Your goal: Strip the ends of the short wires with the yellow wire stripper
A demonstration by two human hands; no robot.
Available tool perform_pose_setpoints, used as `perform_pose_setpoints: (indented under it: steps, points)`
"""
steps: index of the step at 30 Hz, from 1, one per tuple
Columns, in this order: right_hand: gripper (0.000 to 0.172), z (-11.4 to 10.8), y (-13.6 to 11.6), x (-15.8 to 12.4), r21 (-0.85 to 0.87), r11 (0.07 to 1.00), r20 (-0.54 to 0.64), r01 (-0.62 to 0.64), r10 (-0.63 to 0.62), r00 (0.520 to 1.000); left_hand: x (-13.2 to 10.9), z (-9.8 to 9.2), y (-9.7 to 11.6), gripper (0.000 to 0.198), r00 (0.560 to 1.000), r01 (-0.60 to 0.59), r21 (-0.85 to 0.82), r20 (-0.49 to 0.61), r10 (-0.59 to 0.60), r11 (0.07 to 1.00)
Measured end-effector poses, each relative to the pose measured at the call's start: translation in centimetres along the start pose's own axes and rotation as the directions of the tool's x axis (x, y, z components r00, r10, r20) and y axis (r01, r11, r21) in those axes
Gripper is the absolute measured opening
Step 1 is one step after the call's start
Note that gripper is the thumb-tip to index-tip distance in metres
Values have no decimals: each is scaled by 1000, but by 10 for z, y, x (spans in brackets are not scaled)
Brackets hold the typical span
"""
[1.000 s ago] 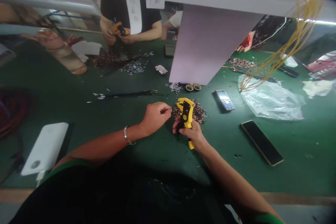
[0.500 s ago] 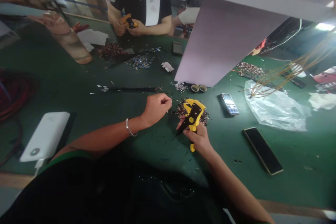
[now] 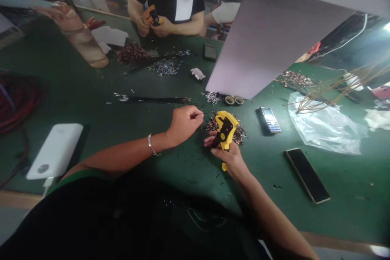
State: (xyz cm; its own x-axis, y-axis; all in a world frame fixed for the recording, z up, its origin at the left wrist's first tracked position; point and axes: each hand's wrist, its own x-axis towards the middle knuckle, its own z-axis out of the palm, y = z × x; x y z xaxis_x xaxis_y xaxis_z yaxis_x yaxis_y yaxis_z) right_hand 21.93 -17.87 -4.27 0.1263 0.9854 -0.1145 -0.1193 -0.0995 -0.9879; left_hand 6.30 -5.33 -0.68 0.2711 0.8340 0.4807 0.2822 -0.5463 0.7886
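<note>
My right hand (image 3: 230, 156) is wrapped around the handles of a yellow and black wire stripper (image 3: 227, 130), its jaws pointing up and away from me. Behind the tool lies a pile of short copper-coloured and dark pieces (image 3: 240, 135). Left of the stripper, my left hand (image 3: 185, 124) is closed in a pinch; what is between the fingertips is too small to make out. Just beyond that hand, a bundle of black wires (image 3: 158, 100) with bright tips lies on the green table (image 3: 122, 120). A small heap of silvery terminals (image 3: 212, 97) sits near the bundle's right end.
Two tape rolls (image 3: 234, 100) lie by the pale divider panel (image 3: 268, 40). A keypad phone (image 3: 269, 120), a smartphone (image 3: 307, 175) and a plastic bag (image 3: 329, 126) are to the right. A white power bank (image 3: 55, 150) is left. Opposite, a co-worker's hands hold another stripper (image 3: 153, 16).
The view has shifted slightly. The stripper's black handle looks closer to its yellow body than before. My left hand stays pinched beside the tool.
</note>
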Motion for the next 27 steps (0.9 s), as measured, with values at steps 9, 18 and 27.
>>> perform_pose_setpoints:
  steps: [9,18,27]
  points:
    - [52,2,-13,0,50,995,74,-83,79,994,-2,-4,10,15,999,-33,-24,-7,33,999]
    - [48,5,-11,0,87,991,95,-97,89,991,-5,-3,17,13,990,109,-51,93,-104,993]
    - [46,-8,-7,2,189,974,241,-127,80,967,2,-8,19,11,929,295,-159,280,-244,942]
